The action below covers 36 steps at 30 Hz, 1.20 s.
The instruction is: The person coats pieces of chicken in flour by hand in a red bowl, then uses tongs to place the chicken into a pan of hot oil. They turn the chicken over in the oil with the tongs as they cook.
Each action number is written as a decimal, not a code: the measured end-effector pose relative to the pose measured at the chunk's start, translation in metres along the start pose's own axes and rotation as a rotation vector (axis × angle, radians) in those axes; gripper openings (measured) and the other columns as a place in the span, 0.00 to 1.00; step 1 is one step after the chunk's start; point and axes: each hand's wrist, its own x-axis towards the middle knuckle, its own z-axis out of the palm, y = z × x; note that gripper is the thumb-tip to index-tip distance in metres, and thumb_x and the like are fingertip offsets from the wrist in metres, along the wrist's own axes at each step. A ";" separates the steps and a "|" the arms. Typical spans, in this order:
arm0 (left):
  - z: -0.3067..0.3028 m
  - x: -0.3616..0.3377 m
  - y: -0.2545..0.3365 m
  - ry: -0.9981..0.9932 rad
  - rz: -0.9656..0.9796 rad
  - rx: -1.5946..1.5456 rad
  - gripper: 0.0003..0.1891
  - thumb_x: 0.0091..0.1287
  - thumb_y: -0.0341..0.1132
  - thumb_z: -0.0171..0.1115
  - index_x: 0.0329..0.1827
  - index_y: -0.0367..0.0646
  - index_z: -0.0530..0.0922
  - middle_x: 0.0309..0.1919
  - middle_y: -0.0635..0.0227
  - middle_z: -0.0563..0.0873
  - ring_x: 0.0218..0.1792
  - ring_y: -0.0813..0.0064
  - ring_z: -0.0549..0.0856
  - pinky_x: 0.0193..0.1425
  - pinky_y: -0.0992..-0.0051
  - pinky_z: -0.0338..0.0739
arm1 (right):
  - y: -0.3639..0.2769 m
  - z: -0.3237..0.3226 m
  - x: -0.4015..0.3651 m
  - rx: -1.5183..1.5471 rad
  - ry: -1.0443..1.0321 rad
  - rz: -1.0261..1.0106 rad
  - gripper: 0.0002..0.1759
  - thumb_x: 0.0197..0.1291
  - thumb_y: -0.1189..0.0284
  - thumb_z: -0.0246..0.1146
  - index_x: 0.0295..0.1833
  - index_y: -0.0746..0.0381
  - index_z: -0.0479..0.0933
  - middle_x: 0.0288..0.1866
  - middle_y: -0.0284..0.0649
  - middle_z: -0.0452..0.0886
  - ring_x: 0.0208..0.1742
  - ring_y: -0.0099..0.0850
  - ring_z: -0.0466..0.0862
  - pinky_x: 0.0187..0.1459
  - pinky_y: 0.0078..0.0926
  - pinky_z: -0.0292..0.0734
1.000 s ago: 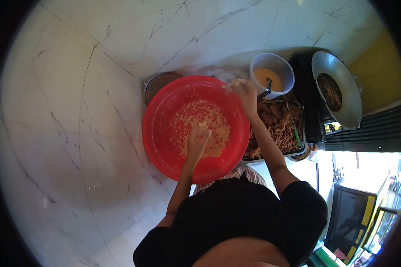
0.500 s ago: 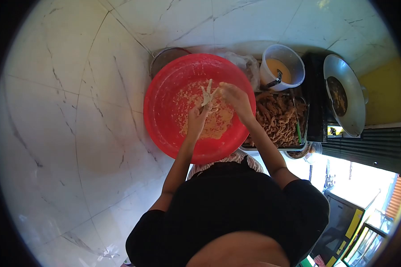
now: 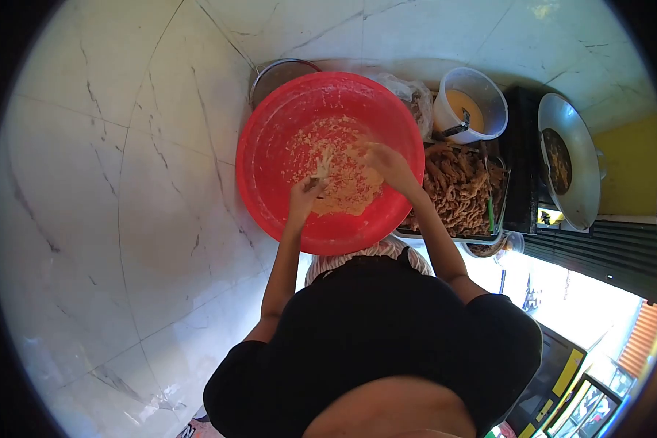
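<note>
A wide red basin (image 3: pixel 266 208) holds loose, crumbly tan flour (image 3: pixel 350 197). My left hand (image 3: pixel 306 194) is closed round the near end of a pale, flour-coated chicken foot (image 3: pixel 324 162), keeping it above the flour left of the middle. Its forked toes point away from me. Over the right part of the flour is my right hand (image 3: pixel 390 165), apart from the chicken foot. The right fingers bend down and to the left, but they are blurred, and what they hold, if anything, is hidden.
To the basin's right, a tray (image 3: pixel 505 208) is heaped with brown fried pieces (image 3: pixel 452 193). Behind it stand a white bucket (image 3: pixel 493 102) of yellowish batter and a clear plastic bag (image 3: pixel 409 91). A large metal wok (image 3: pixel 588 160) with dark oil is farther right. Marble-look tiles (image 3: pixel 168 241) border the left.
My left hand has moved left and toward me with the chicken foot. My right hand has come away from the toes and shifted slightly right. The camera view has shifted a little.
</note>
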 end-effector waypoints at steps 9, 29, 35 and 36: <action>-0.004 0.012 -0.020 0.288 0.066 0.102 0.25 0.61 0.41 0.58 0.52 0.28 0.66 0.33 0.64 0.80 0.35 0.78 0.78 0.38 0.81 0.73 | -0.016 -0.040 -0.022 0.017 0.316 -0.079 0.14 0.59 0.73 0.55 0.50 0.65 0.72 0.47 0.41 0.77 0.45 0.25 0.77 0.47 0.21 0.70; 0.168 0.184 0.072 0.061 0.735 0.664 0.24 0.56 0.40 0.62 0.56 0.46 0.68 0.58 0.63 0.67 0.62 0.62 0.63 0.65 0.52 0.47 | 0.109 -0.097 0.094 -0.173 0.374 -0.112 0.18 0.60 0.76 0.49 0.56 0.67 0.67 0.53 0.49 0.72 0.54 0.38 0.73 0.56 0.28 0.64; 0.170 0.197 0.048 0.107 0.725 0.767 0.27 0.51 0.37 0.58 0.57 0.47 0.66 0.57 0.65 0.67 0.63 0.63 0.61 0.65 0.48 0.40 | 0.146 -0.100 0.126 -0.770 0.403 0.075 0.32 0.53 0.70 0.55 0.61 0.73 0.53 0.61 0.62 0.59 0.61 0.54 0.61 0.61 0.41 0.56; 0.171 0.196 0.046 0.106 0.732 0.766 0.27 0.51 0.36 0.58 0.57 0.47 0.65 0.57 0.66 0.67 0.63 0.63 0.60 0.65 0.48 0.40 | 0.155 -0.101 0.127 -0.672 0.411 0.132 0.34 0.53 0.69 0.56 0.61 0.74 0.52 0.61 0.63 0.56 0.62 0.55 0.59 0.62 0.43 0.54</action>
